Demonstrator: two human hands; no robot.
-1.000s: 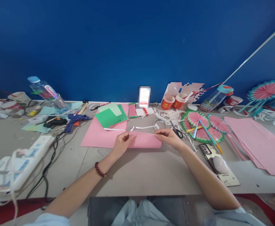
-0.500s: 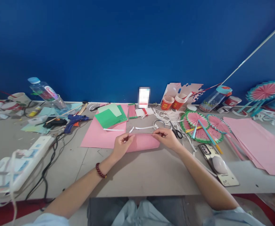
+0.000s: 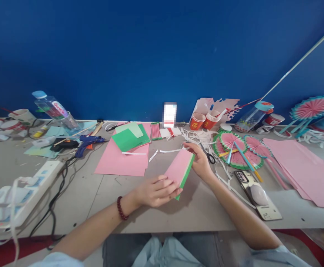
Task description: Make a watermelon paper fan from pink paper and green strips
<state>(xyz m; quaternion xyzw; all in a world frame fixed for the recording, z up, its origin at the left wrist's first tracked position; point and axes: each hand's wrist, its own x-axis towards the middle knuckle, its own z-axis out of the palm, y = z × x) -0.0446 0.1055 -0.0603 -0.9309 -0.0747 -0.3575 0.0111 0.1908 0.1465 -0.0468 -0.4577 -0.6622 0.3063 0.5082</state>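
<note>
A piece of pink paper [image 3: 175, 165] with a green strip along one long edge is held tilted over the table between both hands. My left hand [image 3: 159, 191] is closed on its near end, fingers lying across the pink face. My right hand [image 3: 199, 159] grips the far end, with the thumb and fingers around the edge. Behind the hands lie thin white paper strips [image 3: 170, 151] and scissors [image 3: 211, 158], partly hidden. Left of them, green sheets [image 3: 128, 139] rest on a larger pink sheet [image 3: 117, 163].
A blue glue gun [image 3: 88, 144], cables and a white power strip [image 3: 42, 193] are on the left. To the right are watermelon paper fans [image 3: 234, 148], a phone [image 3: 271, 213] with a white mouse [image 3: 259, 194], and pink sheets [image 3: 309, 167]. Red paper cups [image 3: 197, 121] stand at the back.
The pink paper has been turned from lying crosswise to a slant, and its green edge now shows. My left hand has moved nearer and to the right, over the paper.
</note>
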